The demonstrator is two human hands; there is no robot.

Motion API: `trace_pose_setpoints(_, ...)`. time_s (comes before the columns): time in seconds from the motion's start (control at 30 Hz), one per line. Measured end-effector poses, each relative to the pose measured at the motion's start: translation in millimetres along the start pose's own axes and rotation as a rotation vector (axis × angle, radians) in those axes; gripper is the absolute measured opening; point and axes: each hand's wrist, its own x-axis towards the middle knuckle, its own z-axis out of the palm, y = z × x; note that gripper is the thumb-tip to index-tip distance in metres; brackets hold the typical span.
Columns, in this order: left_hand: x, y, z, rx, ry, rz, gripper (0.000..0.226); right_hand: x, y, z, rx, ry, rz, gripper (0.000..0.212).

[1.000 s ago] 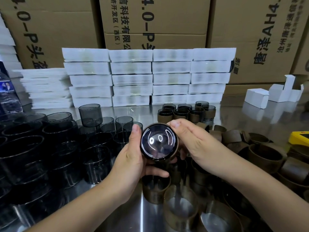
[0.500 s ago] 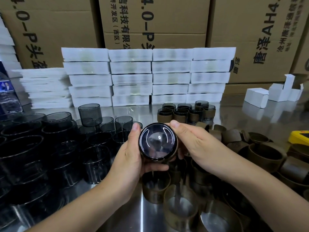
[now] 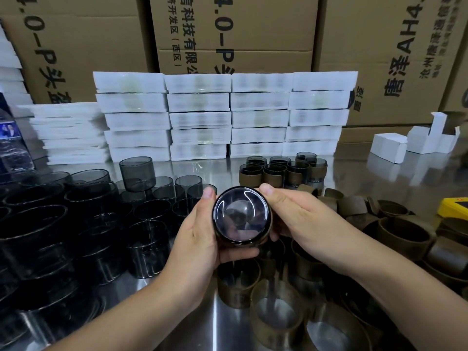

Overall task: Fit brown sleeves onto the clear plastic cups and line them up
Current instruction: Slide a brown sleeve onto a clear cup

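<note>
Left hand (image 3: pixel 200 239): thumb and fingers curled round one smoky clear round plastic cup (image 3: pixel 241 216), base to camera, held above the steel table (image 3: pixel 212 325). Right hand (image 3: pixel 301 221) grips its right side; lower fingers hidden behind it. Whether a sleeve is on it: cannot tell. Far: brown-sleeved cups (image 3: pixel 274 174), seven counted, rear ones overlapped. Bare cups (image 3: pixel 138 173) left and loose brown sleeves (image 3: pixel 402 234) right: cut off, uncountable.

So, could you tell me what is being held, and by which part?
One clear cup, base facing the camera, gripped by its side wall between the left hand and the right hand.
</note>
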Motion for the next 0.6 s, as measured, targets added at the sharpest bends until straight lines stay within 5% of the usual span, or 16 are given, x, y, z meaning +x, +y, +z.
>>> trace_pose_setpoints(0.2, -5.4, 4.1, 3.8, 0.016, 0.011, 0.109, 0.047, -2.4, -6.8, -12.6, 0.387, -0.128, 0.102, 0.043)
trace_pose_setpoints(0.33, -8.0, 2.2, 6.0, 0.005, 0.053, 0.130, 0.044, -3.2, -11.4, -30.9, 0.413, -0.242, 0.117, 0.039)
trace_pose_setpoints(0.47, -4.4, 0.4, 8.5, -0.125, 0.065, 0.109, 0.048, 12.6, -22.9, -43.0, 0.380, -0.091, 0.102, 0.034)
trace_pose_setpoints(0.6, -9.3, -6.3, 3.6, 0.232, 0.000, 0.234, 0.020, 50.1, -32.1, -58.6, 0.194, 0.145, 0.064, 0.027)
